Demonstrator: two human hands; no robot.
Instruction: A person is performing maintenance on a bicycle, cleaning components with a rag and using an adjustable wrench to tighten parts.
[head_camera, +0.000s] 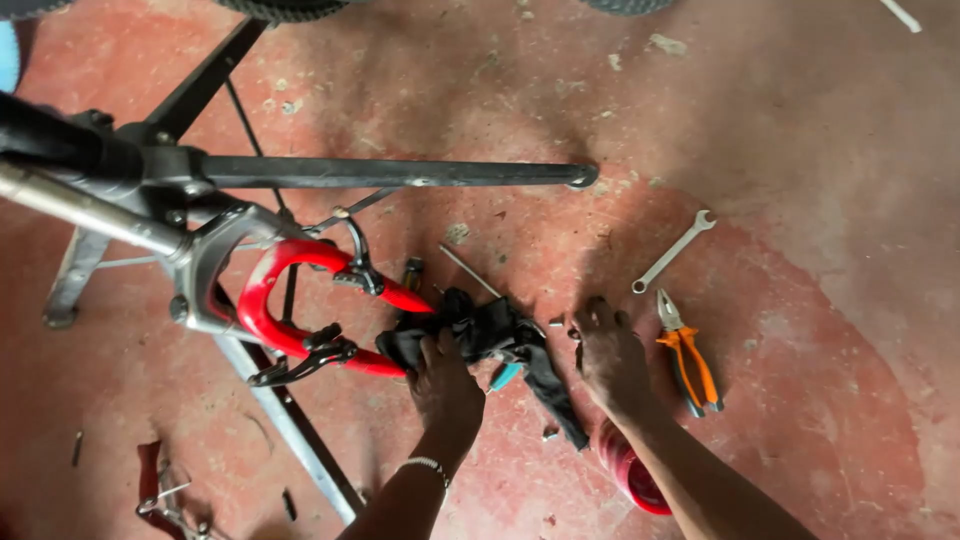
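- The left hand (445, 385) grips the black rag (480, 335) beside the red fork (300, 300).
- The right hand (610, 355), fingers spread, touches the floor (800, 150); pliers (688, 365) lie at 3 o'clock, untouched.

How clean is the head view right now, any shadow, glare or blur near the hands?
Head view: daylight is soft, no glare. A broad shadow darkens the floor around the left hand and right hand. The black rag loses detail; the pliers and wrench stay sharp.
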